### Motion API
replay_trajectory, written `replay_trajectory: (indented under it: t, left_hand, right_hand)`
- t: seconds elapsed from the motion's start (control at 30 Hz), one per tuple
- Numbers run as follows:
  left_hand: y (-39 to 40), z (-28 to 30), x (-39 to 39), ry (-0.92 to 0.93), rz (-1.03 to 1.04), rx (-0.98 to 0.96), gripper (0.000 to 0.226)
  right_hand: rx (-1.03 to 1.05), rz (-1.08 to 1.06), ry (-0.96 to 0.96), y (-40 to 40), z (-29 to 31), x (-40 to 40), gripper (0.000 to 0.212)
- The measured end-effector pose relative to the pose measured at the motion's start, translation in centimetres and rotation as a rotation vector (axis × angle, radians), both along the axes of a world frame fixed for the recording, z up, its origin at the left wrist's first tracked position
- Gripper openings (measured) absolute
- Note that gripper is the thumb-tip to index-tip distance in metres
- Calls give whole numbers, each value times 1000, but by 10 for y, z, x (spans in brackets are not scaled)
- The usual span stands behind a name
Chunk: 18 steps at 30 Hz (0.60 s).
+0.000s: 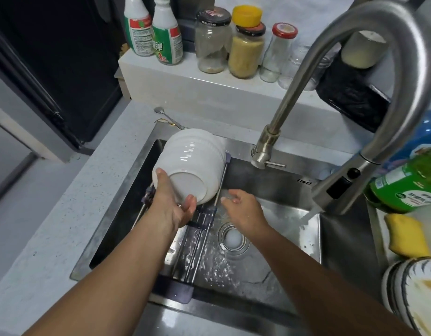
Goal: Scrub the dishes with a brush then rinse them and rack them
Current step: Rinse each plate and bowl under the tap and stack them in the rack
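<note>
White ceramic, wet and shining: the bowl (192, 163) is upside down at about ten o'clock from the sink's drain (232, 237), tilted with its base toward the camera, over the far end of the roll-up drying rack (185, 251) that lies across the left part of the steel sink (343, 238). The left hand (173, 207) holds it from below, thumb on one side of the foot and fingers curled round the other side, so the hand is clamped on the bowl's lower edge. I cannot tell if the rim already touches the rack bars.

At three o'clock from that hand, just beside it, the right hand (243, 207) is over the basin with fingers loose and apart, holding nothing. Water seems to splash near its fingertips.

Further at three o'clock the faucet (350, 187) is running, and its stream falls near the right wall of the basin. On the counter to the right are a green detergent bottle (408, 190), a yellow sponge (406, 238) and a stack of dirty plates (413, 294) with brown stains.

I judge the step in hand is racking: the bowl looks rinsed and is being placed mouth down. The next move calls for lowering it until it rests steady on the bars, then releasing, and reaching toward four o'clock for a dirty plate. No brush is visible.
</note>
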<state>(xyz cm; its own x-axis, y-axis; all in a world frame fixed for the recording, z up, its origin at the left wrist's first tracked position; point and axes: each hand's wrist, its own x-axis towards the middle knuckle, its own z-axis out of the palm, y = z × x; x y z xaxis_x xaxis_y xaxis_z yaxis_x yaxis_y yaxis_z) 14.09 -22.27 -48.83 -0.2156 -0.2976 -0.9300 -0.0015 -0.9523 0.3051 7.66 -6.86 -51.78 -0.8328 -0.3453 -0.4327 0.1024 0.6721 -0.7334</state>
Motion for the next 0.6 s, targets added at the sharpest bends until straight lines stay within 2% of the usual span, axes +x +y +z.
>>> replay_trajectory:
  t: [0.1,0.23,0.4,0.5,0.6]
  left_hand:
    - [18,2,-2,-2,-15,-22,74]
    - [51,5,-9,37,-44,-82,41]
    - [102,8,-12,81,-223,-69,19]
    - [140,5,-13,97,-331,-37,16]
    - [177,-5,-18,100,-442,19,24]
  right_hand:
    - [-31,-63,2,17,-1,-3,38]
    - [-51,-99,-2,47,3,-10,25]
    - [-27,-120,-6,97,14,-10,13]
    - [101,-1,-6,136,21,-11,16]
    - [154,59,16,177,29,-11,24]
